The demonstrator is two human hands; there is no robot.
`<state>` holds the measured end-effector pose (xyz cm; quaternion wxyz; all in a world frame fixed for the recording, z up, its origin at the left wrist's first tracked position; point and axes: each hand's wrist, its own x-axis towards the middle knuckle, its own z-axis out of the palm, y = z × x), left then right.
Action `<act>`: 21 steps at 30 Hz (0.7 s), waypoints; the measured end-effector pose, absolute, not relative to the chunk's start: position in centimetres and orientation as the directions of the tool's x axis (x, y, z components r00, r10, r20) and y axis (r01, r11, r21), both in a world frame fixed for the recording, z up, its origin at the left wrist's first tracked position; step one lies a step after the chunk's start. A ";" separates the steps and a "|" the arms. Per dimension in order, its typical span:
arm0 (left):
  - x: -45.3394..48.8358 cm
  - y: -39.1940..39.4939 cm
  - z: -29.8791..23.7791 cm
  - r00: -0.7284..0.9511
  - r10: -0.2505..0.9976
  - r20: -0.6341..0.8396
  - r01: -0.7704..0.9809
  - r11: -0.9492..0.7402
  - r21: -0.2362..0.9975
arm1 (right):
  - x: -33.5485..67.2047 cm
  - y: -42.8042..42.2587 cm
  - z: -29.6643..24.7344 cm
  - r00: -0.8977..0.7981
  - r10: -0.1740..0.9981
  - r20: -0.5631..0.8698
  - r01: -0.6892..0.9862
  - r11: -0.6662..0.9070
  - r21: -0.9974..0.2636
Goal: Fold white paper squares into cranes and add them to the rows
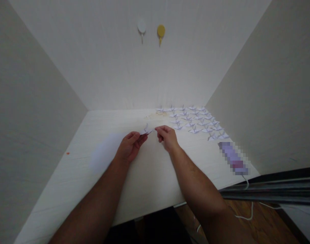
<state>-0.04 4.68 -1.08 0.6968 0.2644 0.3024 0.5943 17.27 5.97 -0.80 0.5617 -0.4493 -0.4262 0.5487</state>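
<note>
My left hand [131, 145] pinches a small white paper crane [146, 130] between thumb and fingers, a little above the white table. One thin point of the crane stands up, and another stretches to the right. My right hand [167, 136] is closed in a pinch at that right tip, its other fingers curled in. Just how much paper lies between those fingertips is too small to make out. Behind and to the right of my right hand, several finished paper cranes [193, 119] stand in rows on the table.
A pale round patch, perhaps white paper [104, 152], lies left of my left arm. A blurred-out device [233, 158] with a white cable [247, 183] sits near the right edge. Walls enclose the table [76, 183]; two hooks, one white [141, 26], one yellow [160, 31], are on the back wall.
</note>
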 end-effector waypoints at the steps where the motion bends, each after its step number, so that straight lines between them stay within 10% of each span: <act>1: 0.0 4.8 -1.2 0.077 0.991 -0.110 -0.671 0.133 0.729 | 17.1 5.8 -0.7 0.096 0.995 0.036 -0.162 0.051 -0.985; 21: 0.6 4.8 -1.1 0.072 0.989 -0.129 -0.515 0.147 0.844 | 16.0 6.7 0.8 0.374 0.883 0.283 0.606 -0.002 -0.796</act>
